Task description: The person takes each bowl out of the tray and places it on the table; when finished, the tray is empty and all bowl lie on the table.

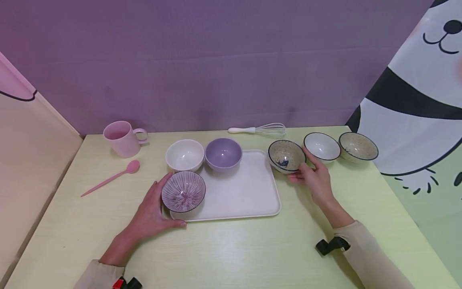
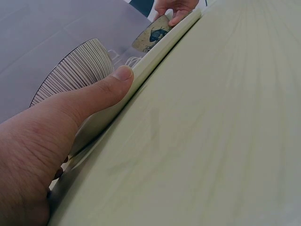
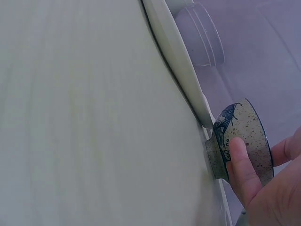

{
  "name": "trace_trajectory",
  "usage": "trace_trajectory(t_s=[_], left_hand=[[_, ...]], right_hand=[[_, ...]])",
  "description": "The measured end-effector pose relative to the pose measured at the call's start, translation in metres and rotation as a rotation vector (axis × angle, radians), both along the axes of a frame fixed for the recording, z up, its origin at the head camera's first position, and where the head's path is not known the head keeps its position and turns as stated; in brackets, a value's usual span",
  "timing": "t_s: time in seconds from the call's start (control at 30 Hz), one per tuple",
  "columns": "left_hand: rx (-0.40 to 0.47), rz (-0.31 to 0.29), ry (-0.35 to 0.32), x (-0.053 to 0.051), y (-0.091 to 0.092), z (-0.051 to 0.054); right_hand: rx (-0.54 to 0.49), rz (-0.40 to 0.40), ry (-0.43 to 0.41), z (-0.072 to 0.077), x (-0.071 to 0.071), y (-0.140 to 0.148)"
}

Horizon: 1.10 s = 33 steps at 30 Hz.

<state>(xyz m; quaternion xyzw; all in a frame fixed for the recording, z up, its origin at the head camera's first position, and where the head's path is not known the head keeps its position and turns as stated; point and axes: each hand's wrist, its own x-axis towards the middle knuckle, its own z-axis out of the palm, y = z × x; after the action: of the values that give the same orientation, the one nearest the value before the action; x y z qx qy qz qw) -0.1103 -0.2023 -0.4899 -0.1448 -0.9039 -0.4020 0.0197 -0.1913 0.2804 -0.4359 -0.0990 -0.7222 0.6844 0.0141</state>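
Note:
My left hand [image 1: 153,212] lies around the left side of a purple-striped bowl [image 1: 183,192] at the tray's front left corner. Its thumb stretches straight along the front, as the left wrist view also shows beside the striped bowl [image 2: 75,70]. At the tray's right edge, my right hand [image 1: 317,180] holds a speckled bowl [image 1: 285,155] by its right side. In the right wrist view, fingers press the outer wall of this speckled bowl [image 3: 244,136], which has a blue drawing. A white bowl [image 1: 185,155] and a purple bowl [image 1: 223,154] stand along the tray's back left.
The white tray [image 1: 249,192] lies mid-table. A white bowl with a dark rim [image 1: 322,147] and another speckled bowl [image 1: 358,147] stand at the back right. A whisk [image 1: 258,129] lies at the back edge. A pink mug [image 1: 124,140] and pink spoon [image 1: 112,178] are at left.

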Motion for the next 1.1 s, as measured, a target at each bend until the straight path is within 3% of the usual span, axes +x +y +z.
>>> trace_trajectory(t_s=[0.77,1.1], left_hand=[[-0.008,0.010,-0.016,0.000,0.001,-0.001],[-0.013,0.013,-0.022,0.000,0.000,-0.001]], right_hand=[[-0.037,-0.023,-0.009,-0.001,-0.010,-0.002],[0.062,0.046,0.037,-0.005,-0.009,0.002]])
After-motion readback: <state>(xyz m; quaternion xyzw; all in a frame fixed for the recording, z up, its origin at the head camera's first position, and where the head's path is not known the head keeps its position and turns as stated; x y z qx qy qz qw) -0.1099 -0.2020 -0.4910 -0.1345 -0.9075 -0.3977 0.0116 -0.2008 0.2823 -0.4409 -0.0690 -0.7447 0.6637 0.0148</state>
